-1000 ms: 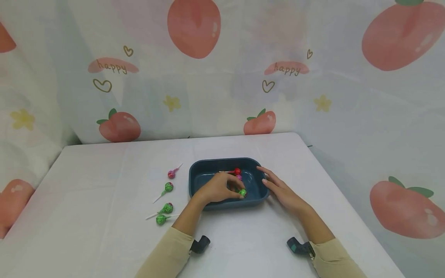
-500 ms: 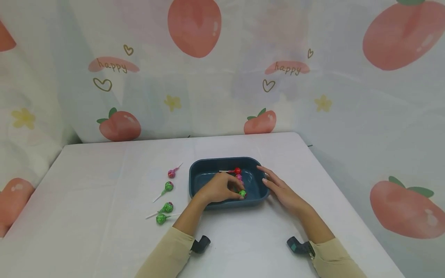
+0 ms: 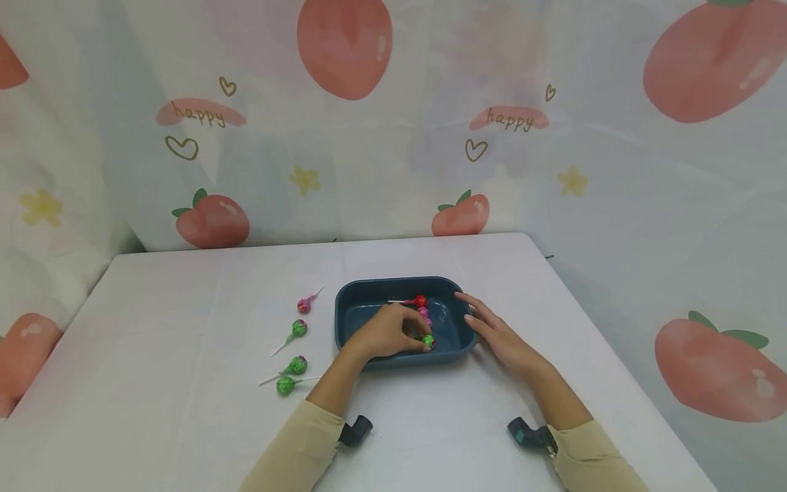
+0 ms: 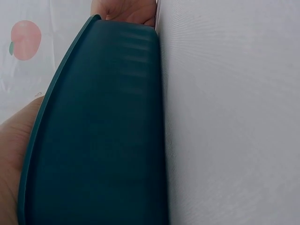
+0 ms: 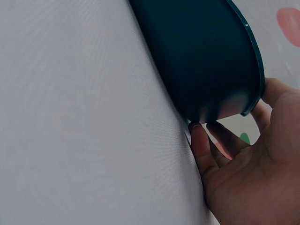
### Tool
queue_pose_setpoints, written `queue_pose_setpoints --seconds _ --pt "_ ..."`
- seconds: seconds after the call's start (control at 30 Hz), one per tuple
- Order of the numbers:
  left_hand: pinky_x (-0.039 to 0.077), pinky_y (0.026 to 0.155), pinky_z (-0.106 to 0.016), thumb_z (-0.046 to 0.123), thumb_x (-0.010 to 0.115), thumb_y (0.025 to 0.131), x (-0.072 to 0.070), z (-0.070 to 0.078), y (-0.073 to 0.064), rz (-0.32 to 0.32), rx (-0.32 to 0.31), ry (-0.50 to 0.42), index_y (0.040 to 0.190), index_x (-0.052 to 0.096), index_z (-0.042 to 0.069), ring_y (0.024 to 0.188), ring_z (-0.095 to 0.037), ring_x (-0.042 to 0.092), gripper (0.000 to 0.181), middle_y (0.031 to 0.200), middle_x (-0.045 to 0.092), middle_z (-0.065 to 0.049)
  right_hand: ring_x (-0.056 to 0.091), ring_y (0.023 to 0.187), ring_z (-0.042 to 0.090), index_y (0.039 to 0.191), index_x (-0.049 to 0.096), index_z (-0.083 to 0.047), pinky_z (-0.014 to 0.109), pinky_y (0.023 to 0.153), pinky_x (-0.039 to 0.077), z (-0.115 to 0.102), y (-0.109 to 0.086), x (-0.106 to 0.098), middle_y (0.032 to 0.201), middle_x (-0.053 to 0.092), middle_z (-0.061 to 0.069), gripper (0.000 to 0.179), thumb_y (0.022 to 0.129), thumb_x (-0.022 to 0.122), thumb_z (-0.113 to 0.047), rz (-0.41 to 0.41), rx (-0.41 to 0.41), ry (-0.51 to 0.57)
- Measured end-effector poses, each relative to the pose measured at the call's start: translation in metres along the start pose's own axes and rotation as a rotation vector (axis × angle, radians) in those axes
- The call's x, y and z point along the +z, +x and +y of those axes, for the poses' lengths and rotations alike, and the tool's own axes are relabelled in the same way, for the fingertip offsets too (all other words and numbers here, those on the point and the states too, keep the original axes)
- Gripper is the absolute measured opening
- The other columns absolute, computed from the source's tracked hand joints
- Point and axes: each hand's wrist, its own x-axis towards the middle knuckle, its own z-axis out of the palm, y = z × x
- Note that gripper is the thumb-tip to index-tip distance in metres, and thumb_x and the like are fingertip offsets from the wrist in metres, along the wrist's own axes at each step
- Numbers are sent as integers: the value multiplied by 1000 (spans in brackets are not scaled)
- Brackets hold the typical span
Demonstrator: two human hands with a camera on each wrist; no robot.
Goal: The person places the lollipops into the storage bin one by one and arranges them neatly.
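In the head view, my left hand (image 3: 386, 333) reaches into a dark teal tray (image 3: 363, 288) and pinches the green head of a lollipop (image 3: 428, 341) between thumb and fingers, close over the tray's floor. Just beyond it in the tray are a pink lollipop (image 3: 423, 312) and a red lollipop (image 3: 421, 301). My right hand (image 3: 501, 340) rests against the tray's right end, fingers fairly straight, touching the rim and outer wall; the right wrist view shows its fingertips (image 5: 199, 133) low on the wall. The tray's front wall hides the left hand's grip in the left wrist view.
Left of the tray, a pink lollipop (image 3: 304, 305) and several green-headed lollipops (image 3: 298, 329) lie on the white-covered table (image 3: 184, 342). Two of the green ones lie close together near my left forearm. A patterned cloth backdrop (image 3: 393, 157) stands behind the table.
My left hand stays in the tray, still pinching the green lollipop. The right hand keeps its place at the tray's end, and the head view has shifted only slightly.
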Motion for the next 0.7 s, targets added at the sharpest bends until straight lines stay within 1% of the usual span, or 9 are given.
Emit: queue_pose_setpoints --seconds 0.1,0.2,0.33,0.43,0.53,0.63,0.67,0.7 --pt "56 72 -25 7 86 86 0 -1 0 2 -7 -7 100 79 7 77 -11 65 16 93 73 2 11 154 44 161 33 -36 67 115 20 0 0 0 171 13 13 50 112 42 -39 -1 1 1" --pt "56 77 -25 3 85 86 0 -1 0 5 -15 -27 100 78 5 82 -11 68 16 95 74 0 11 154 44 161 33 -37 67 115 20 0 1 -1 171 13 12 51 111 43 -43 0 0 -3" --pt "56 81 -25 -1 83 86 0 -1 0 5 -22 -45 99 78 5 86 -10 70 15 94 74 2 10 154 43 161 33 -37 67 115 20 0 0 0 171 12 11 53 111 44 -46 1 1 -7" --pt "56 79 -24 1 83 86 0 -1 1 4 -23 -36 97 79 7 84 -10 68 13 93 73 5 9 154 43 162 33 -37 67 115 19 -1 -1 0 171 12 11 53 111 44 -46 -2 0 -8" --pt "55 76 -24 5 85 86 0 -1 1 -2 -3 -17 97 80 8 81 -11 65 13 92 73 5 10 154 43 162 32 -36 67 115 18 -2 -1 0 171 12 12 53 111 44 -45 -7 -3 -1" --pt "56 75 -28 10 86 87 -1 -1 1 -7 24 -5 99 80 9 81 -11 64 13 92 73 7 10 154 43 162 32 -36 67 115 18 -2 -1 -1 171 12 12 53 111 43 -45 -12 -7 4" --pt "56 76 -31 10 86 87 -2 -1 1 -6 33 -7 99 80 9 81 -11 64 14 92 73 7 11 154 43 162 32 -36 68 115 18 -2 -1 -1 171 12 12 53 111 43 -45 -13 -9 5" --pt "55 84 -33 12 85 88 -2 -1 1 -1 36 -6 99 80 10 81 -10 64 13 92 73 9 11 154 43 162 32 -36 68 115 18 -1 -1 -1 171 13 12 52 111 43 -45 -13 -10 3"
